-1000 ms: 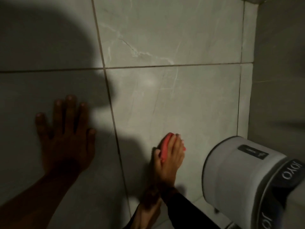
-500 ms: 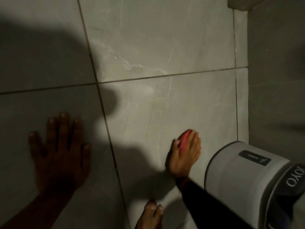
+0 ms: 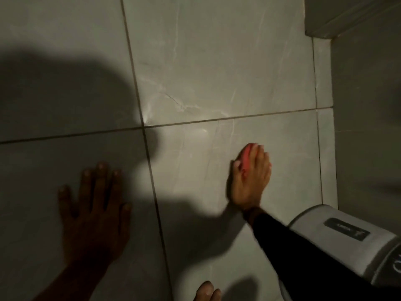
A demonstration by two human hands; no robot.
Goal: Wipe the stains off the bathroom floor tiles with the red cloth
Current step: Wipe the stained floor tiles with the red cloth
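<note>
Tiles [image 3: 217, 61] of pale grey stone with faint veining fill the head view, split by dark grout lines [image 3: 152, 187] that cross just beyond the left hand's fingertips and between the two hands. The left hand [image 3: 95, 216] lies flat on the floor in deep shadow, palm down, fingers spread wide and holding nothing; its bare forearm runs off toward the bottom left corner. Well apart from it, across the lengthwise grout line, the right hand [image 3: 251, 179] presses down on the lit tile, fingers curled close together over the red cloth [image 3: 246, 157]. The cloth is bunched small under the palm, so that only a strip of red shows at the fingertips and beside the thumb; it touches the tile there. A black sleeve [image 3: 293, 253] covers the right forearm from the wrist back to the bottom right corner. Just beside that sleeve, on its outer side, lies a grey and white cylindrical object [image 3: 347, 240] with a dark label; what it is cannot be told. Toes [image 3: 207, 293] of a bare foot show at the bottom edge, nearer the person than the right hand. Beyond the right hand, further to its outer side, the floor meets a grey wall [image 3: 366, 105]. A large shadow covers the tiles around the left hand. No stain can be made out on the tile near the cloth.
</note>
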